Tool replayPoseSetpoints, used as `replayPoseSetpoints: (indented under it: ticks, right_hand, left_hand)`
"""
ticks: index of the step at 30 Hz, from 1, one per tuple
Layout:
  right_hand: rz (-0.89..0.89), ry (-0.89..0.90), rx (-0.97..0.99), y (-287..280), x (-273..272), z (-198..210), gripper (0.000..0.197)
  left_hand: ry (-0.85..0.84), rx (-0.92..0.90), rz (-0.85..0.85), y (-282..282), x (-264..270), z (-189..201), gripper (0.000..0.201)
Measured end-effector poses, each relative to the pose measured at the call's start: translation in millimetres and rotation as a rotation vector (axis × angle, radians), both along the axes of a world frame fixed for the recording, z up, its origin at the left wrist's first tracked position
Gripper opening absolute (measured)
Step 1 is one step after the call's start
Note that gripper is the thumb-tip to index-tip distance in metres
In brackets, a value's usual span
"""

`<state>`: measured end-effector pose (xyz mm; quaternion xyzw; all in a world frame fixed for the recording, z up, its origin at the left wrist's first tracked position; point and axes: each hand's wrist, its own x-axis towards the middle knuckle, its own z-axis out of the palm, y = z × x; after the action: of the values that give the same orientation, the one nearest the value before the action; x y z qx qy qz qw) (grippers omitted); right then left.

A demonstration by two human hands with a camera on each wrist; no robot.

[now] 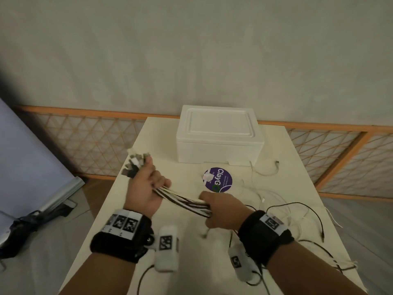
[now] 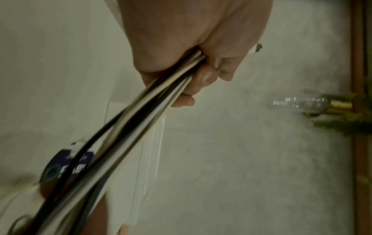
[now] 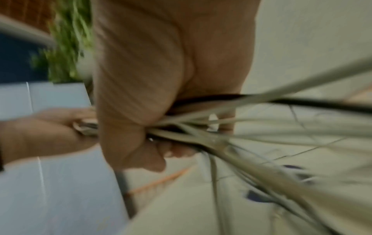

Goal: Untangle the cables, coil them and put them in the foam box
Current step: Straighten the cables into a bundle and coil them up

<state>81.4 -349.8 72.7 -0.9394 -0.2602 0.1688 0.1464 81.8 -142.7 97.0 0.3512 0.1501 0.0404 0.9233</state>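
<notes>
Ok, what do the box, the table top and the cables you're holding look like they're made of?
Foam box: white expanded foam, matte, with thick walls and soft rounded moulded edges; lid on. Table: smooth cream top with a faint sheen, probably laminate or painted board; I can't tell which. Cables: black and white, smooth plastic-looking jackets, gripped by the left hand and right hand; plugs look partly metallic, blurred.

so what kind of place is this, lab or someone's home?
Probably an ordinary indoor room, not a lab: a small white table against a plain wall, an orange lattice screen along the floor, and a plant nearby. I can't tell home from office.
</notes>
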Motion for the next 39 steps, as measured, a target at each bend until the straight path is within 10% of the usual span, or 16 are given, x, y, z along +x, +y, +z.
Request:
replayPoseSetpoints:
  ticks: [6, 16, 26, 31, 35, 39]
  right_hand:
    - [-0.173, -0.111, -0.272, -72, 12, -12, 0.013]
    - [-0.441, -0.128, -0.267, -127, 28, 2, 0.029]
    - [-0.073, 0.0, 0.272, -12, 12, 68, 0.107]
    - [0.257, -0.028, -0.02, 64, -5, 83, 0.088]
    - [0.173, -0.361, -0.353, 36, -8, 106, 0.046]
    - [0.013, -0.58, -0.089, 18, -2, 129, 0.044]
  left_hand:
    - [0.063, -0.059, 0.088, 80, -2, 5, 0.051]
    - [0.101, 0.156, 0.18, 146, 7, 47, 0.057]
    - [-0.096, 0.165, 0.068, 26, 0, 43, 0.037]
    - [-0.2, 0.258, -0.049, 0, 0, 56, 0.036]
    - [-0.236, 0.305, -0.027, 18, -1, 60, 0.029]
    - [-0.215, 0.237, -0.006, 27, -2, 51, 0.024]
